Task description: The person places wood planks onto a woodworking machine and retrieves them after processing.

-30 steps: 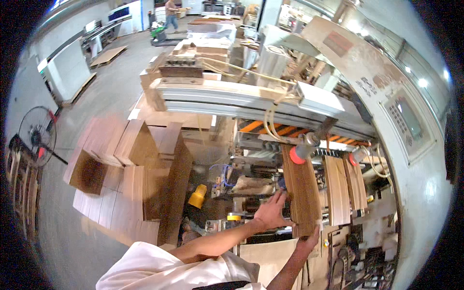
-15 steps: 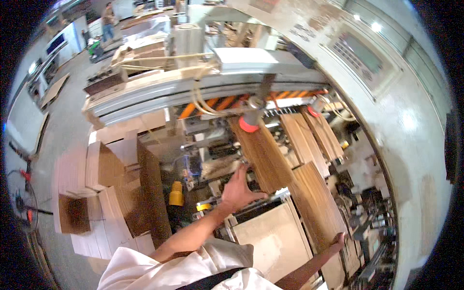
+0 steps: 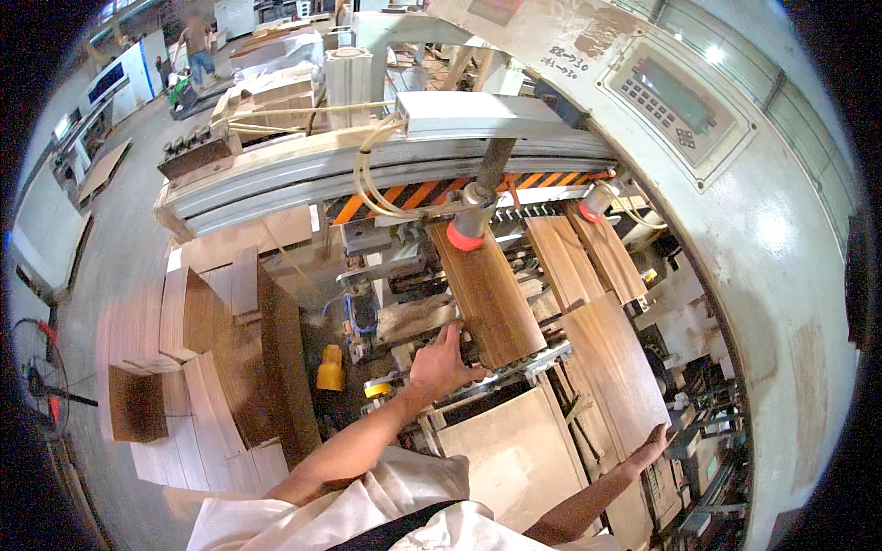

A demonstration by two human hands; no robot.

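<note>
A brown wooden board lies on the machine bed beneath a clamp cylinder with a red ring. At that board's near left corner is my left hand, fingers spread, thumb by the near end and fingertips beside the left edge. Whether it presses on the wood I cannot tell. To the right, a lighter brown board lies slanted, and my right hand holds its near right corner. Its fingers are partly hidden by the board. Two more boards lie farther back, one beneath a second red-ringed clamp.
Stacked wooden boards stand at the left. A pale panel lies right before me. A grey machine housing with a control panel rises at the right. A metal beam crosses behind the clamps. A person stands far back left.
The board in my right hand has shifted a little to the right, away from the clamped board. My left hand has moved slightly left and nearer to me.
</note>
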